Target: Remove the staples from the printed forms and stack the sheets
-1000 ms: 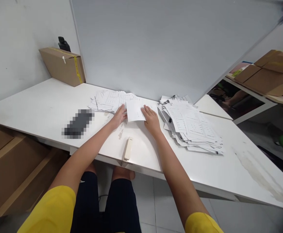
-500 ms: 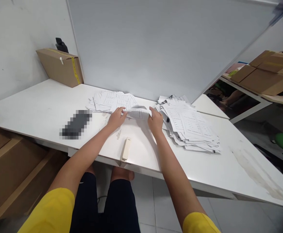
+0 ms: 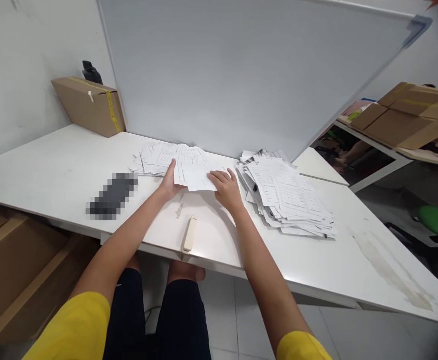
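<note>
A white sheet of paper is between my hands, its right part folded over so a blank side faces up. My left hand grips the sheet's left edge, thumb on top and fingers beneath. On the folded part rest the bent fingers of my right hand, holding it from the right. Behind my left hand lies a loose spread of printed papers. A thick, uneven pile of printed papers is to the right of my right hand. Nearer me, a cream stapler lies by the table's front edge.
On the white table, a pixelated dark object lies at left. A taped cardboard box stands in the back left corner. A grey-white panel rises behind the papers. More cardboard sits on another table at right.
My right hand has lifted the sheet's right side and folded it over to the left. My left hand has shifted slightly left and now grips the edge. The view has turned a little.
</note>
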Demonstrator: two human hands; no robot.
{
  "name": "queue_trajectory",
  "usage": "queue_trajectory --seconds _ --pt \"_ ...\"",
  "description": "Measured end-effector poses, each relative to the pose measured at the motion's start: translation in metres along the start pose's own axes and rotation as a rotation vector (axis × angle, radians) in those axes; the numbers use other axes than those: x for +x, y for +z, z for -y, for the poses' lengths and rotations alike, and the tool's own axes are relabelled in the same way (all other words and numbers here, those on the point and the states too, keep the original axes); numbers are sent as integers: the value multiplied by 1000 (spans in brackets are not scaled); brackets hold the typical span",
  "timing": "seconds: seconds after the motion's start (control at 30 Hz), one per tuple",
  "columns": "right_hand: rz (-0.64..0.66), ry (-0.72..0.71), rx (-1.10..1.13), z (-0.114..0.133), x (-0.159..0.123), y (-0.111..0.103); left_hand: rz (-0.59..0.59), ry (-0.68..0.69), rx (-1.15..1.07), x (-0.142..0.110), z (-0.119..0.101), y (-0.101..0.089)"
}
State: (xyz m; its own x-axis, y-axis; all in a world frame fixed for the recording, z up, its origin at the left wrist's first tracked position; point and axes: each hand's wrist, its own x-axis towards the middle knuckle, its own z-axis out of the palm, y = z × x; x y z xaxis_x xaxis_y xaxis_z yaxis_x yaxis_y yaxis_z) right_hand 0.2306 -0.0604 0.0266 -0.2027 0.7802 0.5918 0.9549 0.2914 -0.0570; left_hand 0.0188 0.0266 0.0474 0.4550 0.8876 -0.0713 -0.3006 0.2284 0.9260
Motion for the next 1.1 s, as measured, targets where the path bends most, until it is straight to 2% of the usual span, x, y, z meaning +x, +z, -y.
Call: queue_trajectory --seconds 0.1,0.23,0.33,0.47,0.63,0.77,0.9,1.1 --pt "50 -23 3 1 1 0 -41 52 37 1 4 -3" --pt "67 -9 3 1 1 -2 -77 202 95 1 5 -1" --pt "65 11 -5 2 2 -4 -132 236 126 3 2 -3" --pt "60 21 -25 3 3 -4 -155 236 159 6 0 -7" --pt "60 15 -25 2 3 -4 -109 231 169 4 -4 -6" --pt "64 22 -26 1 3 -3 -17 126 163 -1 -7 -4" --pt "58 6 -24 0 3 -2 2 58 204 -2 -3 -2" --pt "147 -21 -72 8 4 -2 5 63 182 0 2 -2"
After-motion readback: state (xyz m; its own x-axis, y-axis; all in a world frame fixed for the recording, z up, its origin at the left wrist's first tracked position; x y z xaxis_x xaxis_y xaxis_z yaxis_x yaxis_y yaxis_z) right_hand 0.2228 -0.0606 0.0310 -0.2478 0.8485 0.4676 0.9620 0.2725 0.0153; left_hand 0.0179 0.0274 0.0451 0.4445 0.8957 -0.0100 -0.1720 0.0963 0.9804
